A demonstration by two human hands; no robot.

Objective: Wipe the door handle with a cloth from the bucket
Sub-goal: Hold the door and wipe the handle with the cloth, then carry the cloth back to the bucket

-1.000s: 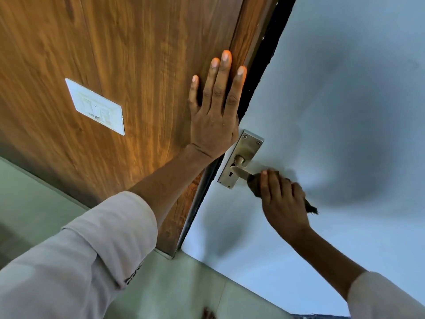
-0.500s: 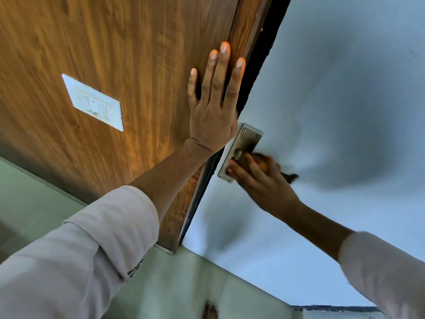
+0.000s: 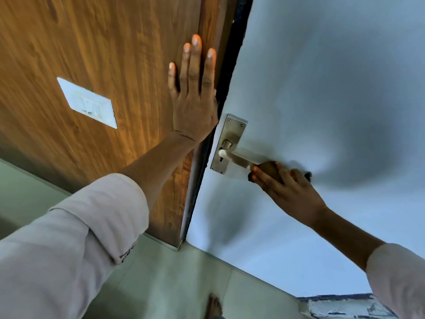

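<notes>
A silver lever door handle (image 3: 239, 159) on a metal backplate (image 3: 230, 132) is fixed to the pale blue-grey door (image 3: 333, 88). My right hand (image 3: 287, 192) grips a small brown cloth (image 3: 270, 168) wrapped around the outer end of the lever. The rest of the lever and its pivot are bare. My left hand (image 3: 195, 100) lies flat, fingers spread, on the brown wooden panel (image 3: 103, 54) beside the door's edge. No bucket is in view.
A white switch plate (image 3: 88, 103) sits on the wooden panel to the left. Pale green floor tiles (image 3: 161, 284) lie below, with a bare foot (image 3: 213, 306) at the bottom edge. A dark gap (image 3: 232, 54) runs between panel and door.
My right hand slid with the cloth from the handle's pivot by the backplate out to the lever's far end. My left hand stayed flat on the wooden panel.
</notes>
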